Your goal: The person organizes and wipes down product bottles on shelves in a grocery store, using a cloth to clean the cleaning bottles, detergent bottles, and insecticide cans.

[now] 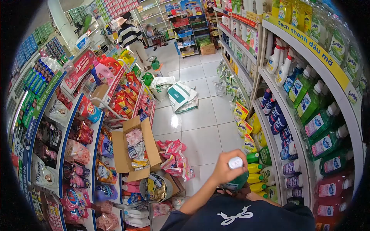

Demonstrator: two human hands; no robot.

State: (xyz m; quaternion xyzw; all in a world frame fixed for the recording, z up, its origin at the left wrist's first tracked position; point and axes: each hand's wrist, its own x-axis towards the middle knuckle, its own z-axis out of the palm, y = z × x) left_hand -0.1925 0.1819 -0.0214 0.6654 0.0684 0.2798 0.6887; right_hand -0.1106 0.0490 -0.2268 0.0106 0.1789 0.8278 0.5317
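Note:
My left hand (222,169) is raised in front of my chest and closed around the top of a green bottle (241,181) with a white cap (235,163). The bottle stands upright next to the low right-hand shelf of yellow and green bottles (257,169). Just under the bottle, a bit of my right hand (232,191) and forearm shows. Most of that hand is hidden, and I cannot see its grip.
Right shelves (296,127) hold green, blue and red dish-soap bottles and spray bottles. Left shelves (83,150) hold detergent bags. On the tiled floor are an open cardboard box (129,154), pink packs (175,158), a round tub (156,188) and sacks (179,96). A person in a striped shirt (129,36) stands far down the aisle.

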